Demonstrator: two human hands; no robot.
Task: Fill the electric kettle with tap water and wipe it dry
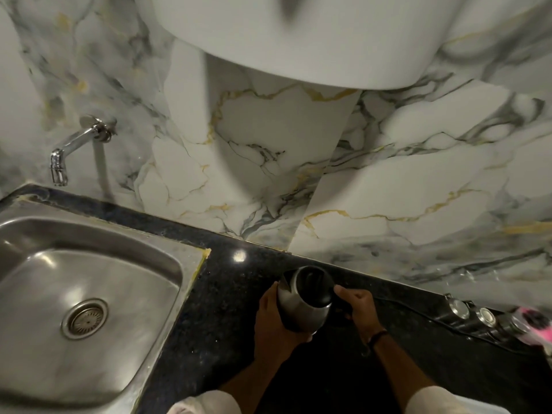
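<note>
**Kettle held in both hands over the dark counter, right of the sink**

A marble-patterned wall [388, 180] with grey and gold veins fills the upper half of the view, and a large white rounded fixture [298, 40] hangs in front of it at the top. Below runs a black speckled countertop [227, 294]. Set into it at the left is a stainless steel sink [35, 234] with a round drain [85, 318] in its basin. A chrome tap [74, 146] juts from the wall above the sink's back edge.

The electric kettle [301, 306], steel-bodied with its dark mouth open toward the camera, sits tilted over the counter, well to the right of the sink and near the wall. The left hand [270, 319] wraps around the kettle's steel side, fingers curled against it. The right hand [360, 309] closes its fingers around the black handle on the kettle's right side; a dark band [377, 336] circles that wrist.

Further right, three round metal caps [485, 316] lie in a row on a dark strip, beside a blurred pink object [537, 327] at the frame edge.
</note>
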